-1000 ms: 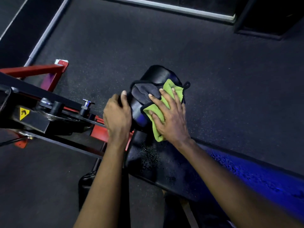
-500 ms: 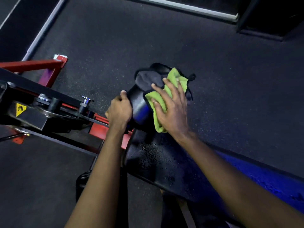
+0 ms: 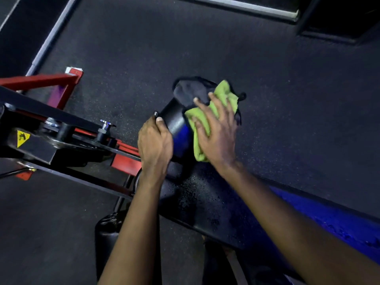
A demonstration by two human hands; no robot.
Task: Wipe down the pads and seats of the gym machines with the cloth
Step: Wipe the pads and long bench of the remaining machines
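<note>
atop roller pad (image 3: 174,124) | cloth (image 3: 223,92) under right grip (image 3: 218,136) | left grip (image 3: 154,140) clasps it

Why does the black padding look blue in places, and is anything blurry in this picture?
Head view: the room is dim; bluish light reflects off the shiny roller pad and along the bench pad toward the right; the right hand pressing the green cloth looks slightly smeared, likely motion blur; the left hand gripping the roller pad's end is soft too.
</note>
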